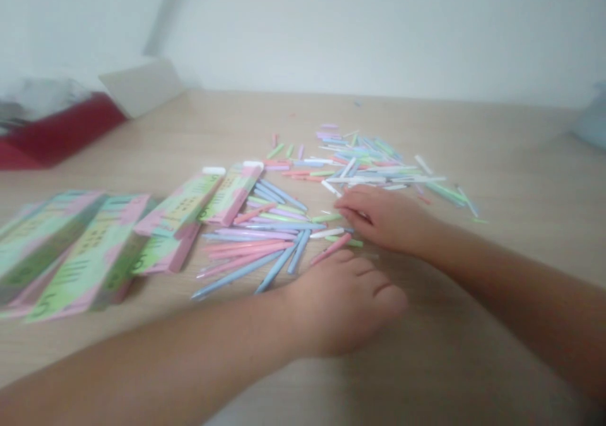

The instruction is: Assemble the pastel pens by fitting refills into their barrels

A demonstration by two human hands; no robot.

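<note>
My left hand (350, 303) is low over the table with its fingers curled in, knuckles up. A pink pen (331, 249) shows just beyond those knuckles; I cannot tell whether the hand touches it. Thumb and fingers of my right hand (381, 218) are pinched together at the near edge of the far pile, and whatever is between them is hidden. To the left of both hands lies a loose fan of slim pastel pens (250, 246) in blue, pink and purple. Farther back, a scattered heap of short pastel pen-like pieces (364, 161) includes white and green ones.
Several pastel printed boxes (89, 255) lie on the left, some overlapping. Two smaller boxes with white ends (231, 192) rest beside the pens. A red open box (61, 129) with clear plastic stands at the back left. A wall (379, 35) bounds the wooden table (473, 363).
</note>
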